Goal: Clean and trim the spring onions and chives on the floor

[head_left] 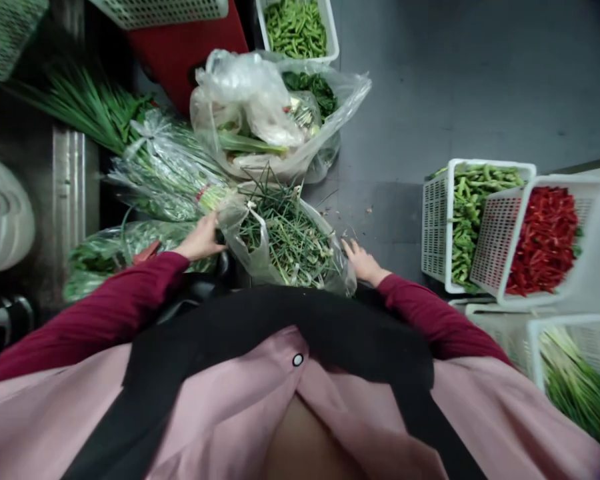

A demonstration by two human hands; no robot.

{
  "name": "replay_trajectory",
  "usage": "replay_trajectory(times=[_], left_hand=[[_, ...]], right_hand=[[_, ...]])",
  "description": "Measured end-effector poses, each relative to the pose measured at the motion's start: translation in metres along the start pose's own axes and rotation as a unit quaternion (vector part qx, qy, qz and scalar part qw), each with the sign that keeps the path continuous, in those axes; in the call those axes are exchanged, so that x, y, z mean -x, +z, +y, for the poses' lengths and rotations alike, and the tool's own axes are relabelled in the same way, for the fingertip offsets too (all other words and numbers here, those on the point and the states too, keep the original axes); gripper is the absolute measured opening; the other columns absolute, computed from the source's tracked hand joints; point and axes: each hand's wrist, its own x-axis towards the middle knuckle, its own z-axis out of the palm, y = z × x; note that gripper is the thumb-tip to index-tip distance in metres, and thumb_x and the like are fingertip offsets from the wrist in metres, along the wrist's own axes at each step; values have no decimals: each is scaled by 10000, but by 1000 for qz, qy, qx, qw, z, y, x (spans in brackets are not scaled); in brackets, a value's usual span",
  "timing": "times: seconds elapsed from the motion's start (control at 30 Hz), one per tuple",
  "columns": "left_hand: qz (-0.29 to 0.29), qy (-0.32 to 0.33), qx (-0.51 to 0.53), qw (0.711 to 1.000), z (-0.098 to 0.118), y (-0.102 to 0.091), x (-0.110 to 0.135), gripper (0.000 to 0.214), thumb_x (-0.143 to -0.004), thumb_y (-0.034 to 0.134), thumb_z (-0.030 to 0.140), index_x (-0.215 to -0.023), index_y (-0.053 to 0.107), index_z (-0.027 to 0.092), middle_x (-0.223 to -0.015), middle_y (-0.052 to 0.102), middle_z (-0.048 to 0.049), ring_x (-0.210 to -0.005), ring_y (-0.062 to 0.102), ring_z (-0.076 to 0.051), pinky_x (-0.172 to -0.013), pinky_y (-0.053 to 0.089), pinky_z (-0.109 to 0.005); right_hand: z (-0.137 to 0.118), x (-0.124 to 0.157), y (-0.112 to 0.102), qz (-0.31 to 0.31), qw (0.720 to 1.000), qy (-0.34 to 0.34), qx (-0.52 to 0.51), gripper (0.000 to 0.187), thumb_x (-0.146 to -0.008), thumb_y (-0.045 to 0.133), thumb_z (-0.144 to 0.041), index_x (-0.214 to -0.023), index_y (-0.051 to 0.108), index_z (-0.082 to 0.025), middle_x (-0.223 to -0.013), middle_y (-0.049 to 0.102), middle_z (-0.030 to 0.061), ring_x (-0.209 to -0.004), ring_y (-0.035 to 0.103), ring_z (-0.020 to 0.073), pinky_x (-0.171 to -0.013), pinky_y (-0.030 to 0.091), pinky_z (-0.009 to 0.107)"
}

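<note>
Directly beneath the camera, a pink smock (480, 413) crossed by black apron straps (280, 327) fills the bottom of the view, and maroon sleeves (430, 313) run out to both hands. The left hand (200, 240) lies open on the edge of a clear plastic bag (240, 227), fingers loosely together and pinching nothing. That bag sits directly in front of the person, packed with cut green stalks (290, 243). The right hand (364, 262) is open too, fingers spread, its fingertips just beside the bag's right edge and gripping nothing.

To the left, bagged spring onions (165, 170) and a bag of leafy greens (125, 257) lie against the stalks. Farther ahead is a bulging bag of mixed vegetables (260, 113), with a white basket of green pods (295, 30) beyond it. Off to the right, across the grey floor (430, 100), white baskets hold more green pods (480, 213), red chilies (545, 240) and spring onions (575, 380). A stainless steel panel (70, 173) stands at far left.
</note>
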Motion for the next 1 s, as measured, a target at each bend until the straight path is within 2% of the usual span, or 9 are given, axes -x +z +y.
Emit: replay_trajectory(times=[0.03,0.1,0.17,0.23,0.4,0.53,0.67,0.83,1.0], left_hand=[[-10,-12,12,1000,8,19,0,1058,-516,801,335,-1398,310,17,-1440,350,-258,-1318,371,-384,-1047,384,-426],[41,-38,58,997,31,48,-8,836,-630,731,362,-1340,426,44,-1453,356,-234,-1333,372,-332,-1068,359,-378],[64,-82,102,989,53,61,-18,450,-791,562,335,-1163,595,83,-1300,546,-179,-1211,507,-275,-1023,391,-346],[47,-105,133,984,71,64,-21,327,-851,455,305,-1004,670,112,-1084,668,-131,-1035,596,-246,-939,435,-332],[26,3,164,986,123,53,10,298,-865,432,295,-838,679,133,-830,684,-77,-798,591,-200,-768,448,-285],[40,56,179,981,162,34,33,274,-870,443,280,-768,655,139,-739,655,-49,-693,556,-166,-687,425,-260],[85,65,194,975,170,26,43,261,-862,461,246,-821,688,124,-813,689,-65,-754,592,-176,-716,432,-257],[-16,128,87,988,172,61,52,191,-811,536,161,-755,718,138,-821,708,-89,-766,630,-196,-727,455,-265],[29,132,70,988,149,68,44,148,-801,571,177,-756,710,159,-942,693,-94,-917,633,-217,-839,475,-300]], right_hand=[[-15,6,18,-3,1000,8,-23,976,-453,861,-266,-1352,486,-201,-1456,358,255,-1202,492,400,-998,378,536],[-49,2,48,27,995,-12,-94,1007,-500,824,-294,-1400,405,-125,-1437,382,241,-1239,471,345,-1044,372,462],[-81,-11,66,89,984,7,-152,859,-603,745,-295,-1370,422,-79,-1361,471,220,-1218,493,288,-1045,382,389],[-106,-22,74,121,975,52,-179,562,-714,621,-241,-1250,539,-93,-1201,600,171,-1101,565,245,-988,419,354],[-150,-21,56,127,972,24,-195,162,-764,528,-214,-778,661,-121,-780,673,72,-772,588,182,-791,472,281],[-188,-13,29,157,955,-69,-244,219,-783,510,-252,-877,659,-123,-811,665,59,-757,566,160,-788,472,269],[-206,-11,21,110,932,-104,-329,400,-693,580,-205,-1088,612,-145,-988,668,75,-909,590,183,-921,453,333],[-196,-3,59,-78,900,-31,-427,164,-576,556,-60,-675,637,-162,-625,605,-4,-716,558,166,-827,481,332],[-193,-12,79,-10,894,11,-448,114,-580,563,-98,-509,546,-185,-500,517,-21,-593,493,158,-699,485,340]])
